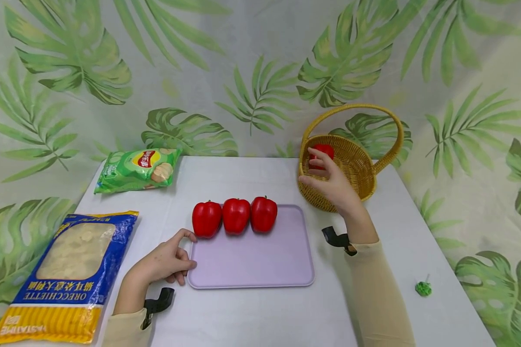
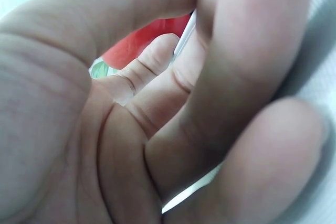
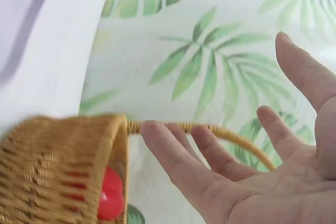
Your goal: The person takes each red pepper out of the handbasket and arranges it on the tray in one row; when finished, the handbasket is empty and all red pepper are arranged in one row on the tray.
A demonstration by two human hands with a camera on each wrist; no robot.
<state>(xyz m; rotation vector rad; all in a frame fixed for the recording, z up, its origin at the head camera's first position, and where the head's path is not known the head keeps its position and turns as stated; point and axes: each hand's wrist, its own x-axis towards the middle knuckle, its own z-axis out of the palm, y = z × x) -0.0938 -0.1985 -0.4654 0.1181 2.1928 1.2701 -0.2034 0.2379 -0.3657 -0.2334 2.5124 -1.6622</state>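
Observation:
My left hand [image 1: 167, 260] grips the left edge of a lilac tray [image 1: 252, 262]; in the left wrist view a thin pale edge [image 2: 185, 36] shows between its curled fingers. Three red bell peppers, the middle one [image 1: 236, 216] among them, stand in a row along the tray's far left side. Over the mouth of a wicker basket [image 1: 364, 178], my right hand [image 1: 332, 185] is spread with nothing in it. Inside the basket lies another red bell pepper [image 3: 111, 194], partly covered by my fingers in the head view.
A green chip bag [image 1: 132, 171] lies at the back left. Nearer on the left is a blue and yellow orecchiette bag [image 1: 65, 279]. A small green wrapped lollipop [image 1: 423, 288] rests on the right of the white table. The basket's tall handle [image 1: 356, 107] arches above it.

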